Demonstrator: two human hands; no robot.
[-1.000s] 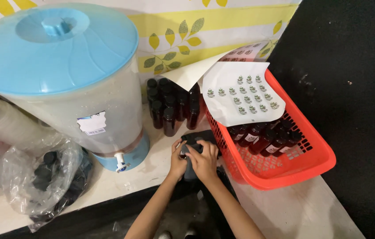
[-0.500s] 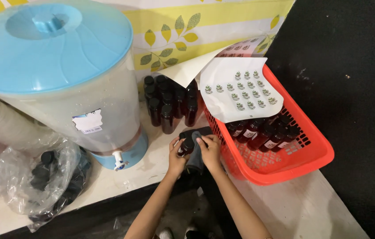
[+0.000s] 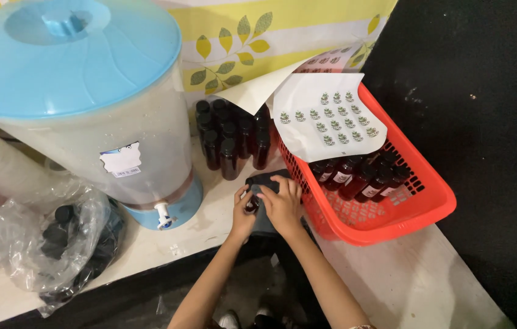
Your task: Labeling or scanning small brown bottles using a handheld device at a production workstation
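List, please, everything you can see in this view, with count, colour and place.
Dispenser: one, clear body, blue lid and base, white tap, left on the counter.
Standing bottles: about ten, dark with black caps, behind the hands.
Basket: one, red, right; holds more dark bottles.
Sticker sheet: one, white, lying on the basket's back part.
Plastic bag: one, clear, holding black caps, lower left.
Small bottle: one, dark, between the hands.
Left hand: on the small bottle.
Right hand: beside it, over a dark object.
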